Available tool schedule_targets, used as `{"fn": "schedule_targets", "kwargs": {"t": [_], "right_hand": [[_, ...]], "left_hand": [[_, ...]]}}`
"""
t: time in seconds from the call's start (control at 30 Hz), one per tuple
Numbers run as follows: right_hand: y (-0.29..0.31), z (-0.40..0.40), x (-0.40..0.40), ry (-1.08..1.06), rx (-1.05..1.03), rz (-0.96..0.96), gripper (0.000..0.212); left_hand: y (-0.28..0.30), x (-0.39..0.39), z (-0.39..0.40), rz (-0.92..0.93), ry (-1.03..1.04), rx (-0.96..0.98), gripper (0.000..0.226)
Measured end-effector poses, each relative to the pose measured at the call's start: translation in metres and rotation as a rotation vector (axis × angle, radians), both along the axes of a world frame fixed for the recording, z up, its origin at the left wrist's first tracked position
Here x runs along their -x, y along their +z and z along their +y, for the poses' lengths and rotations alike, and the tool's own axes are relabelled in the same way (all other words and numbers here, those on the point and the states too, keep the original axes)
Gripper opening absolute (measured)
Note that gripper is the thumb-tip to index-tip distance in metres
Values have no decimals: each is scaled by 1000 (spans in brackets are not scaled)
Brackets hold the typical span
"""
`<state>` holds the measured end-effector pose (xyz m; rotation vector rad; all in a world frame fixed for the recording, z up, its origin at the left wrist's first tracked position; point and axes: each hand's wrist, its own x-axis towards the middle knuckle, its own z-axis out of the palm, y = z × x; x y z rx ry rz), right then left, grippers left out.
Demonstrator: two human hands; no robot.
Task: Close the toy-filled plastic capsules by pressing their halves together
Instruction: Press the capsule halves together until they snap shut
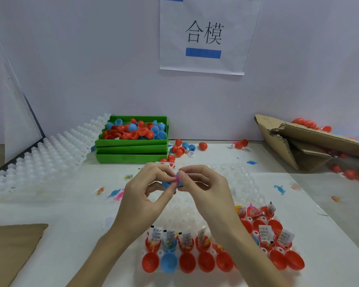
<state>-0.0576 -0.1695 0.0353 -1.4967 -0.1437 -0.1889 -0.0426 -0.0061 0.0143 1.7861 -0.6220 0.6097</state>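
Both hands meet above the white capsule tray (247, 183) and hold one blue capsule (166, 184) between them. My left hand (147, 195) grips its left half, my right hand (203, 187) pinches the right half, and a pink toy piece (177, 179) shows at the seam. The halves look nearly together; fingers hide most of the joint. In the tray's near rows stand open red and blue capsule halves (170, 243) filled with toys and paper slips, with closed capsules (169, 263) in front of them.
A green bin (133, 150) of loose red and blue halves stands at the back. Stacked white trays (50, 154) lean at the left. A torn cardboard box (298, 141) with capsules lies at the right. Small toys and capsules are scattered on the table; cardboard (10, 249) lies near left.
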Motion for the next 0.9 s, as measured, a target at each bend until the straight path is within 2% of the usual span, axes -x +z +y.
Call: {"fn": "schedule_targets", "kwargs": {"t": [0.17, 0.43, 0.57, 0.8, 0.9], "right_hand": [[1, -2, -1, 1, 4, 22, 9], [1, -3, -2, -16, -7, 45, 11], [2, -5, -3, 21, -18, 57, 10], [3, -6, -4, 63, -31, 104, 15], [3, -7, -5, 52, -43, 112, 16]], "left_hand": [[1, 0, 0, -5, 13, -32, 10], [1, 6, -5, 17, 76, -27, 27], [3, 7, -4, 101, 74, 12, 40], [6, 3, 0, 56, 43, 6, 41], [6, 3, 2, 85, -21, 5, 35]]}}
